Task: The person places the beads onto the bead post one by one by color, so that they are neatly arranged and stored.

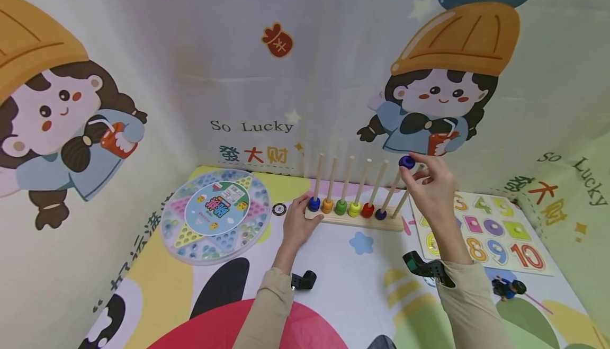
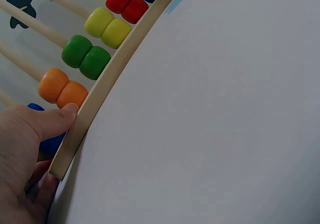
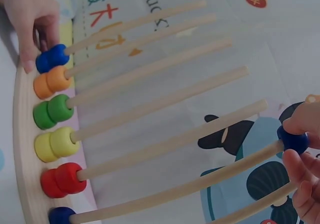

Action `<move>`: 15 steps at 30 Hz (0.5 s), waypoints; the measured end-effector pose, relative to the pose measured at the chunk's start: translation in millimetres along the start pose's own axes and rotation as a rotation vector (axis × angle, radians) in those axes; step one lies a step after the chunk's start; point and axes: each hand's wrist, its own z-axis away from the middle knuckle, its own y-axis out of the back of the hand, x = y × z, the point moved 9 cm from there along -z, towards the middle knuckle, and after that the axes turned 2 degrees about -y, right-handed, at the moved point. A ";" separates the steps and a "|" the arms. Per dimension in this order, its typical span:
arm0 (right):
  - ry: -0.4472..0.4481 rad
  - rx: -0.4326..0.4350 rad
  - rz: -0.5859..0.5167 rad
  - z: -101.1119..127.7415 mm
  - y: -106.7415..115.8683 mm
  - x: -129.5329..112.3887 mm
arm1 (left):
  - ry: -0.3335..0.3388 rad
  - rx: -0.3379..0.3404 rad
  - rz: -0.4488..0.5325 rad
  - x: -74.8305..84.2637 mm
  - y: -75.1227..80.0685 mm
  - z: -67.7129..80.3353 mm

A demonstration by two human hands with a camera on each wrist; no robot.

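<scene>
A wooden bead rack (image 1: pixel 355 221) with several upright pegs stands at the back of the table. My left hand (image 1: pixel 296 222) grips its left end, thumb on the front edge beside the orange beads (image 2: pixel 64 89). My right hand (image 1: pixel 432 185) pinches a dark blue bead (image 3: pixel 294 140) at the top of the sixth peg; in the right wrist view the peg's tip meets the bead. One dark blue bead (image 1: pixel 380 214) sits at that peg's foot. Pairs of blue, orange, green (image 3: pixel 53 111), yellow (image 3: pixel 57 144) and red beads (image 3: pixel 63 180) sit on the other pegs; the rightmost peg bears none.
A round Chinese checkers board (image 1: pixel 216 216) lies to the left, with a small dark disc (image 1: pixel 279 209) beside it. On the right are a number puzzle board (image 1: pixel 512 232) and a small toy figure (image 1: pixel 509 288). A printed curtain (image 1: pixel 333 63) hangs close behind the rack.
</scene>
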 end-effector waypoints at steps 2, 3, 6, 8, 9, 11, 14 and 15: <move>-0.009 -0.006 0.015 -0.5 -1.2 1.1 | -0.006 0.001 -0.001 0.6 0.0 0.0; -0.014 -0.009 0.024 -0.7 -1.9 1.6 | -0.005 -0.001 -0.001 0.6 -0.2 -0.1; -0.027 -0.021 0.042 -0.8 -4.1 2.7 | 0.004 -0.005 -0.002 0.0 -0.7 -0.1; -0.032 -0.029 0.049 -0.5 -5.4 3.0 | 0.011 -0.008 -0.001 -0.6 -1.0 -0.1; -0.034 -0.030 0.051 -0.2 -5.8 3.1 | 0.017 -0.011 -0.001 -1.2 -1.2 -0.1; -0.036 -0.030 0.048 0.3 -6.4 3.2 | 0.021 -0.014 -0.003 -1.8 -1.7 -0.3; -0.037 -0.025 0.036 1.5 -6.8 3.5 | 0.015 -0.011 0.000 -1.3 -1.1 -0.2; -0.039 -0.023 0.029 2.1 -6.8 3.7 | 0.011 -0.007 0.001 -1.0 -0.8 0.1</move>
